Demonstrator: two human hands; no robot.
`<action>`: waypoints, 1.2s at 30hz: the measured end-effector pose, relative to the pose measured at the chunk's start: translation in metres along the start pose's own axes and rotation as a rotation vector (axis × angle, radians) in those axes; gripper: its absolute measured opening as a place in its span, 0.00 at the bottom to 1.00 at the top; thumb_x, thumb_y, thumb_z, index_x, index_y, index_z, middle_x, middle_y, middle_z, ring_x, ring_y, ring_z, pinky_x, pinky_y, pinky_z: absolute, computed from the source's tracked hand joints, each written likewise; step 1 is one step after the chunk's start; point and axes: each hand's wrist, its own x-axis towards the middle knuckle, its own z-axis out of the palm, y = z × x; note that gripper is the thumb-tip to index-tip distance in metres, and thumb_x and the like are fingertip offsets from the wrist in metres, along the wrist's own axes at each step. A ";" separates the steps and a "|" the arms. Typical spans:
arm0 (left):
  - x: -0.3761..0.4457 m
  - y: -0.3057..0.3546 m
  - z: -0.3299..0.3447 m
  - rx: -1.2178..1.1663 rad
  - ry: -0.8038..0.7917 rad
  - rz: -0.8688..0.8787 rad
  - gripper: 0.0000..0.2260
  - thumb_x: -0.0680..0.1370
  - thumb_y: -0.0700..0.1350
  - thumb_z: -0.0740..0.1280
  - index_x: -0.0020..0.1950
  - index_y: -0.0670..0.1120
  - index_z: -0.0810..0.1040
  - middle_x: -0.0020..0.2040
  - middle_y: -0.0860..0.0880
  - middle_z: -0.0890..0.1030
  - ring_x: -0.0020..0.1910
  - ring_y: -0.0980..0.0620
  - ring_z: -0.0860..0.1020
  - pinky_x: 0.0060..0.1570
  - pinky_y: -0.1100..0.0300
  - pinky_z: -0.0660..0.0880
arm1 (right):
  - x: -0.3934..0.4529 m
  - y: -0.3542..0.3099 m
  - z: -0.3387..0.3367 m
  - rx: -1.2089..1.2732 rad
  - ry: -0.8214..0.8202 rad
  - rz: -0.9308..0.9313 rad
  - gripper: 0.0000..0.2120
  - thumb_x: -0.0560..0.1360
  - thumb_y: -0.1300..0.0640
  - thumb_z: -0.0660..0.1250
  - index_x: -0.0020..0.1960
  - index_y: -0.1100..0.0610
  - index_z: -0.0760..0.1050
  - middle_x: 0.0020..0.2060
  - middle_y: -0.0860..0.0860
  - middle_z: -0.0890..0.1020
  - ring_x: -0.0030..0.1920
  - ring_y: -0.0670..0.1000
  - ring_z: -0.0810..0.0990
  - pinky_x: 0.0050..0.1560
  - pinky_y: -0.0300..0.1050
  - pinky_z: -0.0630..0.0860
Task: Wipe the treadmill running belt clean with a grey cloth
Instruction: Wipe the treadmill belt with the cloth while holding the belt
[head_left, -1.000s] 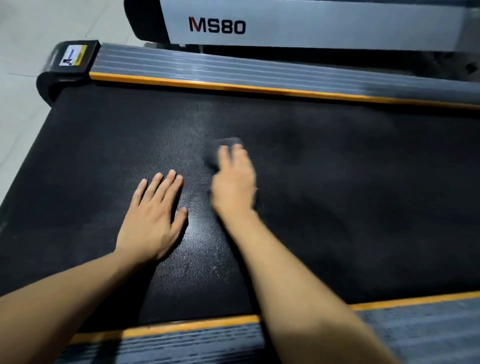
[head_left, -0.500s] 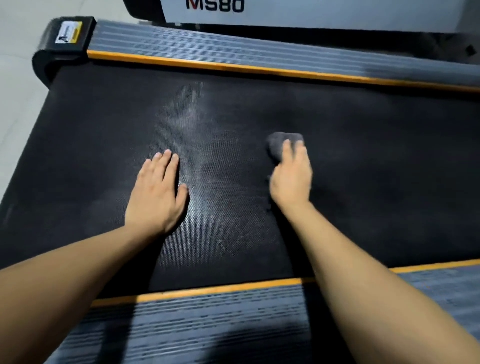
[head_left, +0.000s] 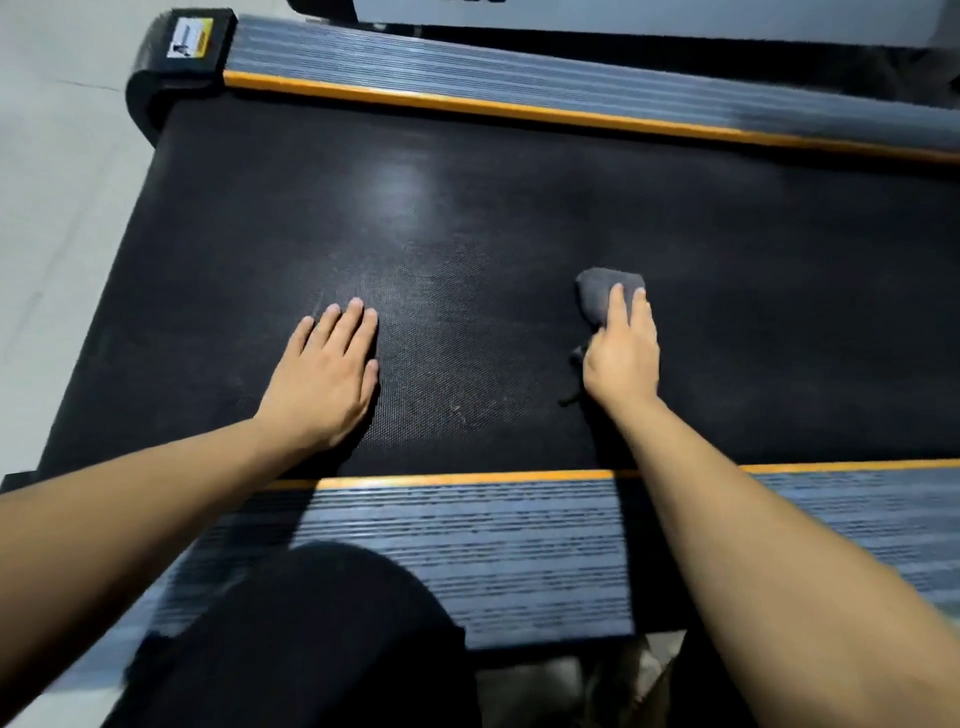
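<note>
Nearest, a dark-clad knee (head_left: 311, 639) sits short of the ribbed side rail (head_left: 467, 540); just past that rail, on the running belt (head_left: 779, 312), the left hand (head_left: 324, 374) lies flat and open, holding nothing. Beyond the rail to the right, the right hand (head_left: 621, 358) presses the bunched grey cloth (head_left: 602, 291) down, fingers curled over it: mid-wipe, judging by faint dusty smears on the belt. The next stroke probably needs steady pressure toward the far orange-edged rail (head_left: 519, 88), with pale floor (head_left: 57, 182) beside it.

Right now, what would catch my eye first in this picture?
Two bare hands pressed on a wide black treadmill belt: the left hand lies flat and empty, the right hand pushes a small grey cloth at mid-belt. Bright orange strips edge the belt on both sides.
</note>
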 end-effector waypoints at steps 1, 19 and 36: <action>-0.006 0.002 -0.004 0.023 -0.026 -0.012 0.29 0.82 0.54 0.49 0.80 0.41 0.62 0.80 0.40 0.64 0.77 0.36 0.66 0.72 0.36 0.63 | -0.004 -0.005 0.000 0.007 0.004 0.031 0.31 0.79 0.56 0.59 0.79 0.58 0.52 0.79 0.60 0.52 0.78 0.60 0.52 0.77 0.54 0.54; -0.030 0.022 -0.039 -0.026 -0.484 -0.113 0.58 0.68 0.72 0.71 0.83 0.51 0.38 0.83 0.54 0.37 0.83 0.45 0.42 0.76 0.30 0.52 | -0.039 0.055 -0.058 -0.171 -0.094 0.084 0.26 0.75 0.53 0.64 0.72 0.41 0.68 0.61 0.62 0.71 0.58 0.65 0.70 0.62 0.54 0.69; -0.033 0.017 -0.036 -0.106 -0.440 -0.127 0.59 0.66 0.71 0.73 0.83 0.54 0.40 0.84 0.56 0.40 0.83 0.47 0.43 0.77 0.32 0.49 | -0.074 -0.014 -0.035 -0.094 -0.091 0.027 0.27 0.75 0.54 0.64 0.73 0.47 0.67 0.62 0.60 0.68 0.59 0.65 0.70 0.57 0.54 0.72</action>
